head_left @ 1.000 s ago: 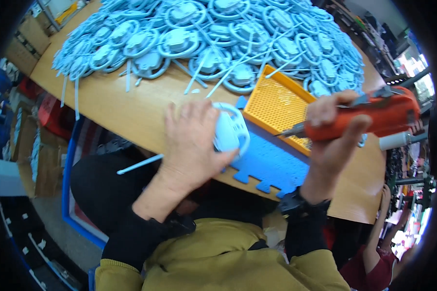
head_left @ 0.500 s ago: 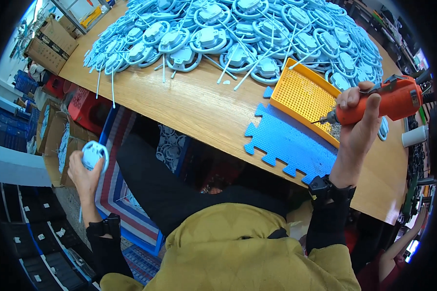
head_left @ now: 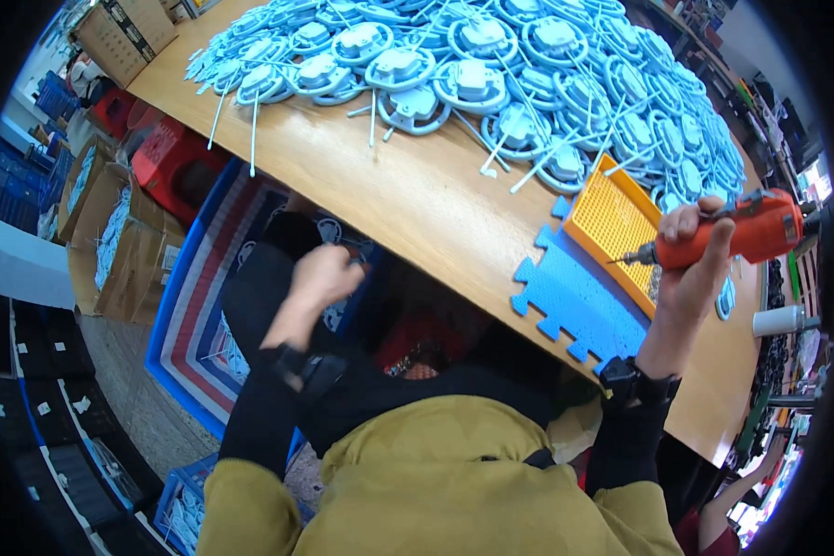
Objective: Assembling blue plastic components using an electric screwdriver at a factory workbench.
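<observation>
In my right hand (head_left: 690, 269) is a red-orange electric screwdriver (head_left: 755, 227), held sideways with its thin bit pointing left above the yellow tray (head_left: 621, 227). The tray has a grid bottom and sits on a blue foam mat (head_left: 570, 292). My left hand (head_left: 324, 281) is by the table's front edge, over my dark-clad leg, its fingers curled and somewhat blurred. No piece shows in it. Beyond both hands lies a big heap of light-blue wheel-shaped plastic pieces (head_left: 473, 83), some with thin sticks.
A blue bin (head_left: 162, 343) with a striped lining stands at the left below the table (head_left: 417, 190). Cardboard boxes (head_left: 125, 278) with light-blue parts, red stools (head_left: 171, 162) and black crates (head_left: 56, 371) stand farther left. A white cup (head_left: 777, 322) is at the right edge.
My left hand has moved right toward the table edge, and the light-blue wheel piece no longer shows in it. My right hand keeps hold of the screwdriver. The view has shifted.
</observation>
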Available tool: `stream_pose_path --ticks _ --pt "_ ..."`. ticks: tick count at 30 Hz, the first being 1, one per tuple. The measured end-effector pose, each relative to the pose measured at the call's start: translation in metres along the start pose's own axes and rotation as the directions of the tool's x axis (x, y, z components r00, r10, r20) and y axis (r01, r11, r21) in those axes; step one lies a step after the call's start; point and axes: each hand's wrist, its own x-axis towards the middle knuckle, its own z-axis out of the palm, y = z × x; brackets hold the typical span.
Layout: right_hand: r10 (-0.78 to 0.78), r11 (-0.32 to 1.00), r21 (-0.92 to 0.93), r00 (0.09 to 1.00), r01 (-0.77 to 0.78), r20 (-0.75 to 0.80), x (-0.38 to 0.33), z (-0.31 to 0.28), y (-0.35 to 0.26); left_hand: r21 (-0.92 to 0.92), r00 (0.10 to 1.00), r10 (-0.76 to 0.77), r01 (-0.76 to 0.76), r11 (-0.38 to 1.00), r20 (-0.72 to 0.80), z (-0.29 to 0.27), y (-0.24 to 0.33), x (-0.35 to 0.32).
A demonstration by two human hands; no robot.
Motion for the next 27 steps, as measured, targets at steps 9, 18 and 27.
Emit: stream_pose_path --ticks 9,18,27 --pt "-0.009 1.000 0.016 0.996 0.011 -0.086 0.022 -0.018 0.016 -0.301 0.951 0.302 -0.268 0.915 0.071 0.204 -0.083 0.124" --pt "-0.055 0.998 0.010 0.998 0.055 0.002 0.038 -0.030 0.034 -0.347 0.877 0.413 -0.317 0.883 0.248 0.199 -0.042 0.124" --pt "-0.059 0.998 -0.022 0.994 0.057 -0.095 0.039 -0.020 0.036 -0.378 0.809 0.512 -0.395 0.837 0.289 0.184 -0.013 0.109"
